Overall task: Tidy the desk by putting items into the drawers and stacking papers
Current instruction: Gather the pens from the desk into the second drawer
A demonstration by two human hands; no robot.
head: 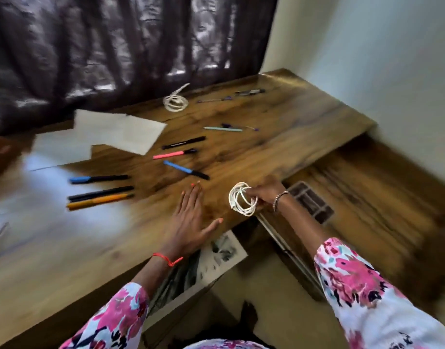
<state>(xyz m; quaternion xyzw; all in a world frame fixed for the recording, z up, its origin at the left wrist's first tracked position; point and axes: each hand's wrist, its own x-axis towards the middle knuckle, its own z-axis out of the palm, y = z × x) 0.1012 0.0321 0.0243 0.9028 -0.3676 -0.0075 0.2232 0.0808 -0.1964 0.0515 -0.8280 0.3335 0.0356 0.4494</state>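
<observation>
Hanging from curled fingers of the right hand point(265, 193), the coiled cable point(231, 199) is held at the bench point(266, 137) edge; the open drawer point(309, 201) lies just right, nearest that hand. The left hand point(188, 222) is laid flat, fingers straight.

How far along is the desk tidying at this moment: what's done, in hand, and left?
Early. Done: only the divided drawer looks pulled open. In hand: the right hand grips a coiled white cable at the desk edge beside that drawer; the left hand lies flat on the desk. Left: a second cable coil, the scattered pens and the unstacked papers.
</observation>
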